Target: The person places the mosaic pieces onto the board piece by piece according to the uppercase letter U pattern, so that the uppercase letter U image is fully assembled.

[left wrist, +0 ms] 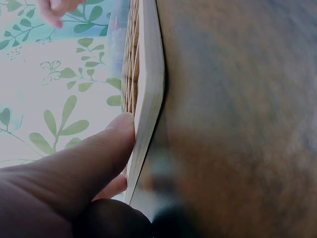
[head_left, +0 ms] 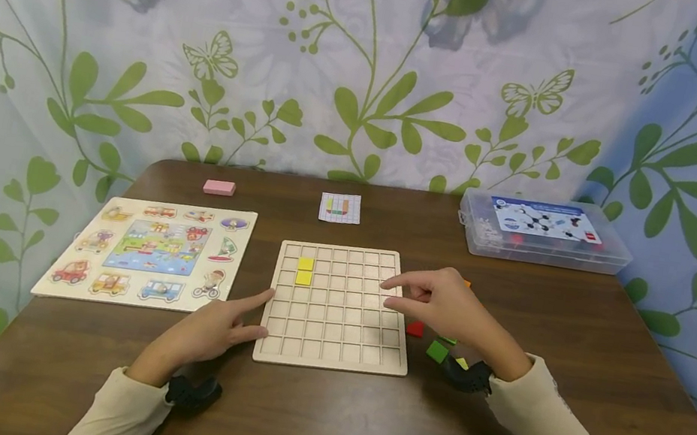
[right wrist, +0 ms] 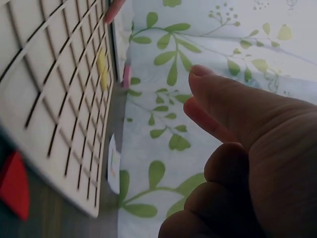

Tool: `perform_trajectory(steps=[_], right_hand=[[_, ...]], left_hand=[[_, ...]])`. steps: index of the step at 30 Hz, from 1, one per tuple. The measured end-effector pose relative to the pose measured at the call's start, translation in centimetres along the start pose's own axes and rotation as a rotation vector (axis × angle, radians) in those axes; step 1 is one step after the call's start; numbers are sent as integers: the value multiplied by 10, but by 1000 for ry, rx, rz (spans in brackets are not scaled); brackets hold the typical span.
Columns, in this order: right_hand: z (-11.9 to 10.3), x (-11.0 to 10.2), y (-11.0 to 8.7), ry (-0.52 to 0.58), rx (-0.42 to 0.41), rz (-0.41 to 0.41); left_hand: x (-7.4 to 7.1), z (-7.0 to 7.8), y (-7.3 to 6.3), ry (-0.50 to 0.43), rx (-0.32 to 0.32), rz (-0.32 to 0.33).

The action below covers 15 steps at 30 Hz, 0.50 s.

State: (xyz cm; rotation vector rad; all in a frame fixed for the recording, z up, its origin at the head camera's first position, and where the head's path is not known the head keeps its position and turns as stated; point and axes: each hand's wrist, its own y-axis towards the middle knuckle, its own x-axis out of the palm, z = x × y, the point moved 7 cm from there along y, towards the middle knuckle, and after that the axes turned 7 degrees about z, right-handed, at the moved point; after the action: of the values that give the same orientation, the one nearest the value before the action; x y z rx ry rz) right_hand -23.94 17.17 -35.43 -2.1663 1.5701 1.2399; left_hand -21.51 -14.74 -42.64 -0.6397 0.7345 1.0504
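Note:
A square wooden grid board (head_left: 337, 307) lies on the table between the hands. Two yellow square tiles (head_left: 304, 271) sit one above the other in its upper left cells. My left hand (head_left: 202, 339) touches the board's left edge with the thumb and a finger stretched out; in the left wrist view the thumb (left wrist: 106, 146) meets the rim. Over the board's right side hovers my right hand (head_left: 444, 305), thumb and forefinger apart and nothing between them. Partly hidden under it are loose tiles: red (head_left: 415, 328), green (head_left: 438, 350), yellow (head_left: 461, 362) and orange.
A small card (head_left: 341, 209) with a coloured grid pattern lies behind the board. To the left is a picture puzzle board (head_left: 124, 292), with a pink block (head_left: 219, 188) behind it. A clear plastic case (head_left: 541, 252) stands at the back right, near the patterned curtain.

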Motion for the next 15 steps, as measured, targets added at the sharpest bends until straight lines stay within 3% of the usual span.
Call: perform_trajectory(steps=[9, 15], right_hand=[[29, -11, -27, -45, 41, 0], [46, -16, -48, -53, 132, -36]], left_hand=[[0, -1, 0, 9, 9, 0], [0, 2, 0, 3, 32, -2]])
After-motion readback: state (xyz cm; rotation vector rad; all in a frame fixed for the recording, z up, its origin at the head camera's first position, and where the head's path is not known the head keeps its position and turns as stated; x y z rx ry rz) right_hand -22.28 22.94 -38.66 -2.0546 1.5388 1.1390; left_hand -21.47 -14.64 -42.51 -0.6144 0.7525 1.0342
